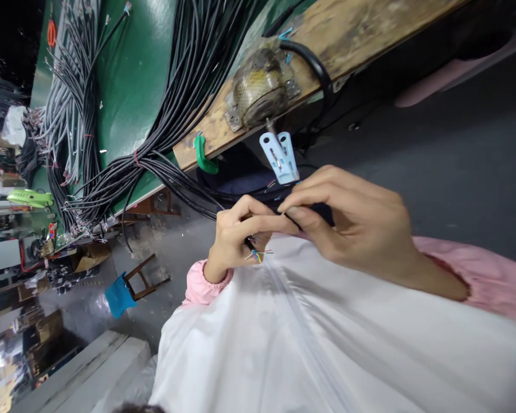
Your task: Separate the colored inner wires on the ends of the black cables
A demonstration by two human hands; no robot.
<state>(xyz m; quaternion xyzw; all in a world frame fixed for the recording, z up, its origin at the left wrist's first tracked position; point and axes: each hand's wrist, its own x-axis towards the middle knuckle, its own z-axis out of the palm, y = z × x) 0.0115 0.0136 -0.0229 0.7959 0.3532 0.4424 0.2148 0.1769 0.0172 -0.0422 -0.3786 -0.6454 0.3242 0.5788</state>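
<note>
Well, I see the green tabletop (131,80) with a long bundle of thin black cables (184,86) trailing over its edge. Off that edge, close together, my right hand (352,223) pinches something too small to identify; my left hand (238,232) grips a black cable end with bared coloured wires (253,250).

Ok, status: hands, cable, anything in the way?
Left hand gripping black cable, coloured wires splayed at its end. Right hand pinched shut, contents too small to tell. Blue clip close by right fingers, not between hands.
</note>
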